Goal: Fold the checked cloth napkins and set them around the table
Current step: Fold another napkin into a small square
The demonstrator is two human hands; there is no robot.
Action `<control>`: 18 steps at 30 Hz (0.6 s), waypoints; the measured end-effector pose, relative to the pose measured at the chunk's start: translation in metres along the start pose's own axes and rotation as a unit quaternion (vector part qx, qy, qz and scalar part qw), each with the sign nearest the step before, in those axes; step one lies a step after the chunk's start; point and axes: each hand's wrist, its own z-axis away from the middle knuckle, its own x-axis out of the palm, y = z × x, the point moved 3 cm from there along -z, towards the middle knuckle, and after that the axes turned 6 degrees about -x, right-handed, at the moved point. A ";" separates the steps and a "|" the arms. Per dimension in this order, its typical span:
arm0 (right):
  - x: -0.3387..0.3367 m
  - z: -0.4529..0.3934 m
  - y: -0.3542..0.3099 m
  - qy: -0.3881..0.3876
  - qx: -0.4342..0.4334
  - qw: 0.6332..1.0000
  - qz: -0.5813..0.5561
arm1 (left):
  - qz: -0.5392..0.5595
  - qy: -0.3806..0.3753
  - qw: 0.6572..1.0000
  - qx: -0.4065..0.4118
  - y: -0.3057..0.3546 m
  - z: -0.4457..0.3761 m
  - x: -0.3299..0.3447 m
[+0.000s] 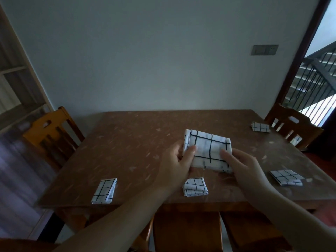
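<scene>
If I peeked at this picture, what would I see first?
First, the folded checked napkin held up over the middle of the wooden table, pinched between the left hand and right hand. Next, four more folded napkins lying on the table: two near the front edge, two along the right side.

White napkins (208,149) with black checks; brown speckled table (127,142); orange-brown chairs (52,135).

Bare table (127,142) centre; folded napkins (195,187) along edges.
</scene>
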 end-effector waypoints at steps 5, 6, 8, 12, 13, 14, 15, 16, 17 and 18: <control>0.005 0.002 -0.009 0.061 -0.109 0.989 0.074 | 0.033 -0.078 0.993 -0.082 -0.012 -0.004 -0.009; 0.005 0.001 -0.011 0.056 -0.119 0.987 0.094 | 0.012 -0.110 0.989 -0.097 -0.013 -0.007 -0.014; 0.006 -0.001 -0.015 0.017 -0.131 0.980 0.151 | -0.061 -0.143 0.983 -0.101 -0.012 -0.017 -0.030; 0.028 -0.003 -0.020 -0.100 -0.126 0.967 0.199 | -0.188 -0.092 0.978 0.011 0.005 -0.023 -0.047; 0.035 -0.003 -0.021 -0.118 -0.123 0.966 0.193 | -0.202 -0.065 0.976 0.055 0.008 -0.021 -0.048; 0.041 -0.003 -0.023 -0.137 -0.116 0.967 0.182 | -0.212 -0.036 0.972 0.094 0.009 -0.018 -0.049; 0.048 -0.004 -0.024 -0.156 -0.104 0.967 0.173 | -0.227 -0.011 0.966 0.125 0.008 -0.016 -0.052; 0.055 -0.006 -0.025 -0.169 -0.091 0.967 0.168 | -0.244 0.006 0.959 0.147 0.005 -0.014 -0.057; 0.062 -0.007 -0.024 -0.171 -0.082 0.967 0.169 | -0.262 0.012 0.952 0.160 0.002 -0.012 -0.062; 0.071 -0.007 -0.023 -0.156 -0.090 0.967 0.182 | -0.274 0.014 0.947 0.169 -0.001 -0.010 -0.067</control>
